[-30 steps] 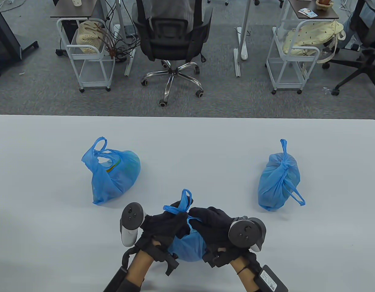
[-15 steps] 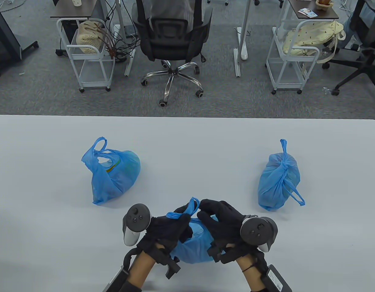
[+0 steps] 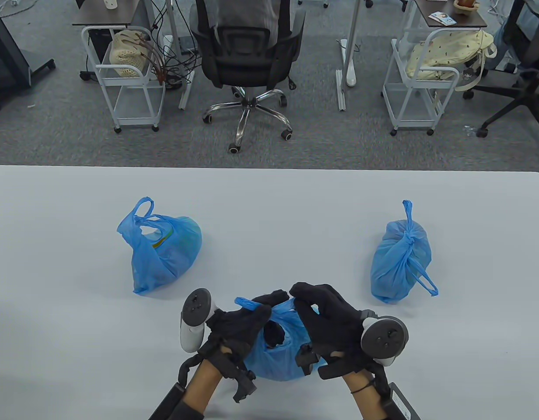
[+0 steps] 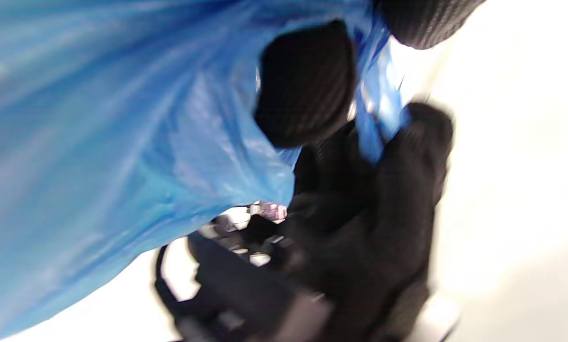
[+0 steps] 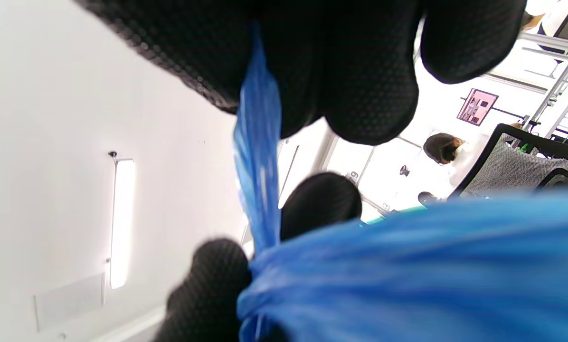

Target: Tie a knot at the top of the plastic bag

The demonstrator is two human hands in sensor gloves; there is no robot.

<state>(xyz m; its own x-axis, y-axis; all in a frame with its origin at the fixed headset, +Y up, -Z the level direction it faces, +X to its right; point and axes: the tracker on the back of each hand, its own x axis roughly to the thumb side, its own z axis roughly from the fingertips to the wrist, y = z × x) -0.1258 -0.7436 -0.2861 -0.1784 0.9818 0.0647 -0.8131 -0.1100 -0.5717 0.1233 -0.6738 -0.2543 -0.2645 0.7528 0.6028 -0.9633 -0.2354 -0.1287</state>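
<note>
Two gloved hands meet over the near blue bag at the counter's front edge: the left hand pinches one twisted handle strip, the right hand arches over and its fingers clamp the other strip. Three blue bags in all: an open bag far left, a knotted bag far right.

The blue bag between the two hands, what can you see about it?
The blue bag is thin, crinkly plastic, bulging with something hidden inside. It sits on the white table at the near edge. The left hand and right hand both grip its handle strips up top. No finished knot shows yet.
</note>
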